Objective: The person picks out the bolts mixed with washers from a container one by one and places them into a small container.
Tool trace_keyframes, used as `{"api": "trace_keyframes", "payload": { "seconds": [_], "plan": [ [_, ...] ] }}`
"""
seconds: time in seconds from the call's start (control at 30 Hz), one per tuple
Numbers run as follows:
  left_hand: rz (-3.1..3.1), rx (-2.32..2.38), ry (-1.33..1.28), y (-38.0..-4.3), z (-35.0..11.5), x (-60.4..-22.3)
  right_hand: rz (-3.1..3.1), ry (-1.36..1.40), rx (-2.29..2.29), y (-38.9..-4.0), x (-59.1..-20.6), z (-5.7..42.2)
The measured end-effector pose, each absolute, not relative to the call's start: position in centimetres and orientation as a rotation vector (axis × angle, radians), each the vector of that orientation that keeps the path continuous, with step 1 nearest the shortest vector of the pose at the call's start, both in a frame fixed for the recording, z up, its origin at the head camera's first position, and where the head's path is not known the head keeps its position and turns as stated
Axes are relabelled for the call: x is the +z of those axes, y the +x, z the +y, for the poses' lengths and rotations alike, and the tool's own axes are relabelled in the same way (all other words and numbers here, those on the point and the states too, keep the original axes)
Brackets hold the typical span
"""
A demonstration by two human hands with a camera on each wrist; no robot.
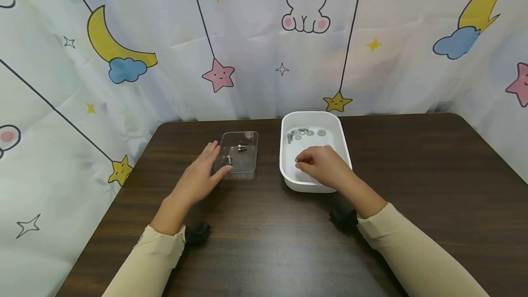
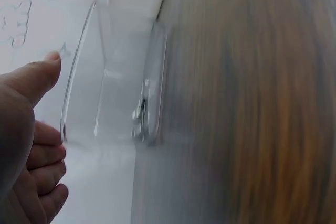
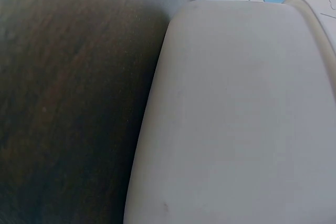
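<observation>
My left hand (image 1: 198, 173) is at the left side of a clear plastic box (image 1: 249, 168), fingers extended and thumb spread toward the near rim. Inside that box lie a bolt (image 1: 242, 148) and another bolt (image 1: 229, 160). Over the white tub (image 1: 311, 188), my right hand (image 1: 323, 164) pinches a small metal piece (image 1: 296, 160) between thumb and fingertips; its kind is too small to tell. Several bolts (image 1: 289, 138) and flat washers (image 1: 321, 133) lie at the far end of the tub. In the right wrist view the tub's wall (image 3: 236, 108) hides the right hand.
Both containers stand side by side on a dark wood-grain table (image 1: 255, 242), the clear box left of the tub. A printed curtain (image 1: 255, 35) hangs behind the table's far edge and along its left side.
</observation>
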State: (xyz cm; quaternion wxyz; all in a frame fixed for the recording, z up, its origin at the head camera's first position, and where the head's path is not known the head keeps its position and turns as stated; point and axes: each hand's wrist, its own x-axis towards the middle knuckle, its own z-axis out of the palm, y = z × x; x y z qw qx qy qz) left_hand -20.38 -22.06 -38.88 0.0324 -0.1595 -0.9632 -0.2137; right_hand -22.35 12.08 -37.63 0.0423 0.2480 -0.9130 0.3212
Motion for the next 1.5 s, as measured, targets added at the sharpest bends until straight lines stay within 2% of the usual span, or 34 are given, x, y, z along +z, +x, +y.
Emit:
{"api": "trace_keyframes", "payload": {
  "seconds": [0.5, 0.87, 1.2, 1.5],
  "plan": [
    [-2.982, -0.676, -0.532, -20.6, -23.3, -39.4, -2.699, 0.817, 0.913, -22.1, -36.9, 10.9],
    [-2.983, -0.666, -0.519, -20.8, -23.3, -39.3, -2.623, 0.925, 0.876, -21.2, -35.0, 5.1],
    [-2.977, -0.673, -0.52, -20.9, -23.3, -39.4, -2.638, 1.035, 0.81, -21.7, -35.8, 0.1],
    [-2.986, -0.673, -0.501, -20.8, -23.2, -39.4, -2.634, 1.01, 0.772, -21.9, -36.8, -1.6]
  ]
}}
